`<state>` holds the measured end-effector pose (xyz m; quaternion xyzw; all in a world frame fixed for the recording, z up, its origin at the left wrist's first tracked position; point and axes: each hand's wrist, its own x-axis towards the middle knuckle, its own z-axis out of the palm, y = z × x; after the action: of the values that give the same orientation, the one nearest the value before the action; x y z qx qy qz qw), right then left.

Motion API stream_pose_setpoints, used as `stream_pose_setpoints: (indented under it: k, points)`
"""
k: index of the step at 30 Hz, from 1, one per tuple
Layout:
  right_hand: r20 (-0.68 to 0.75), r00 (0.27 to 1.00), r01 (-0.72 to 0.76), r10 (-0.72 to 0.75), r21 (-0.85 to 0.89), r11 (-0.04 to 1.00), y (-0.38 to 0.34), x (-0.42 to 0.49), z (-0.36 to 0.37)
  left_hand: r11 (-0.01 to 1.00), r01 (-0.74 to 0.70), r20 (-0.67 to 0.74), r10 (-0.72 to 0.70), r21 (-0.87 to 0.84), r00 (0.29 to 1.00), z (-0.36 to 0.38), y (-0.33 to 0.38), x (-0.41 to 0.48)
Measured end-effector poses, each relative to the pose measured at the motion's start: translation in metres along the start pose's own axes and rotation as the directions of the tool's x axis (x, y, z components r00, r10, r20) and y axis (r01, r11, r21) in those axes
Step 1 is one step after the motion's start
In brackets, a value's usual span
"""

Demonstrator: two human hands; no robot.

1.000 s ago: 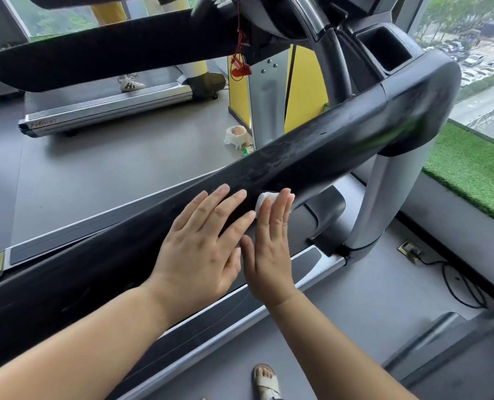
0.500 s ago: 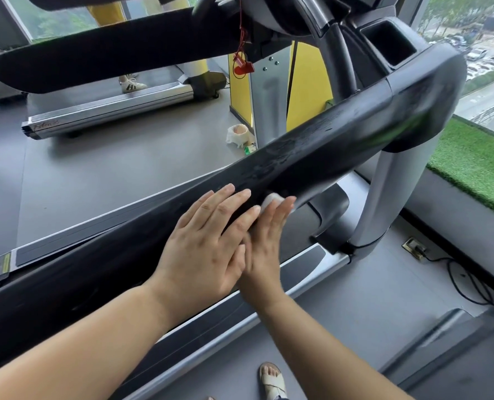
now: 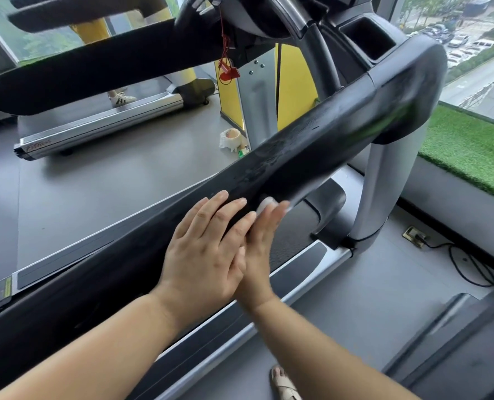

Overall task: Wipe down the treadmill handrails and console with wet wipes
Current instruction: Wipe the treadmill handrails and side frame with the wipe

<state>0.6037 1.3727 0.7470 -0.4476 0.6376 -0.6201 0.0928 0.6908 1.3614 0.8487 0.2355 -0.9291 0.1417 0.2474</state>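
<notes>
While both hands sit side by side on the black handrail | left hand flat, fingers straight | right hand presses white wipe under straight fingers

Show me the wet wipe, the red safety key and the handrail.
wet wipe (image 3: 264, 204), head view, exposed white edge.
red safety key (image 3: 229, 73), head view, its clip body.
handrail (image 3: 312, 145), head view, its top face.
</notes>
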Motion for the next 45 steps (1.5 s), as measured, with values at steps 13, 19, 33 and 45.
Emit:
stream_pose_setpoints:
  k: [13, 19, 33, 45]
  points:
    - [0.046, 0.999, -0.02, 0.023, -0.061, 0.998, 0.001, -0.014, 0.003, 0.999, -0.012, 0.026, 0.013, -0.031, 1.0, -0.002, -0.003, 0.0]
    - [-0.1, 0.986, -0.116, 0.133, 0.162, 0.98, -0.022, 0.016, -0.009, 1.0, -0.011, 0.012, 0.011, -0.016, 1.0, -0.002, -0.002, 0.0]
    - [-0.128, 0.909, -0.312, 0.397, 0.422, 0.851, -0.014, 0.049, -0.029, 0.999, -0.04, 0.007, 0.039, 0.034, 0.999, 0.001, -0.001, -0.001]
    - [-0.184, 0.901, -0.33, 0.392, 0.294, 0.897, -0.009, 0.063, -0.038, 0.994, 0.016, -0.041, -0.012, 0.106, 0.999, -0.018, -0.018, -0.022]
